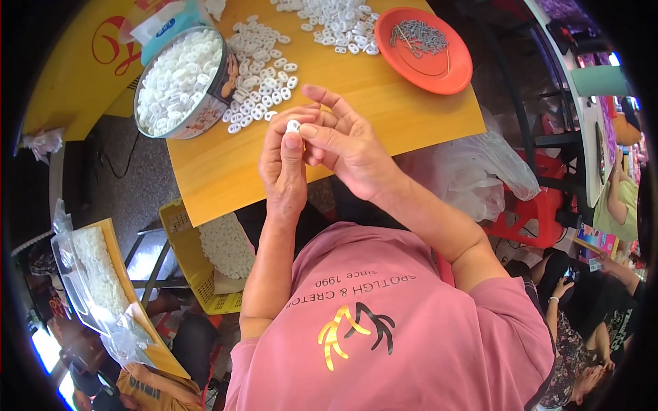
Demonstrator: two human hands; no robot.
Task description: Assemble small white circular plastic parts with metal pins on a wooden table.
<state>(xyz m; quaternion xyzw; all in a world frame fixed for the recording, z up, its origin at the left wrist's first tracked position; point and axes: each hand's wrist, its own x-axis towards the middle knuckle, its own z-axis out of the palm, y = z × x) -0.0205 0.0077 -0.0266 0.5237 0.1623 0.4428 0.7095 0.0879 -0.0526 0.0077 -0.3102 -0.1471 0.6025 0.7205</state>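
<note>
Both hands meet above the near edge of the yellow bench [226, 171]. The left hand [284, 171] and right hand [349, 147] pinch one small white ring [293, 126] between thumb and fingertips, fingers closed on it. The ring appears light, rigid and smooth, probably moulded plastic; it is likely to slip or flick away, so a grip on its outer rim between thumb pad and forefinger seems soundest. Loose rings [264, 65] lie scattered on the bench beside a round tin [181, 82] filled with more. An orange plate [426, 51] holds small grey metal parts [418, 35].
</note>
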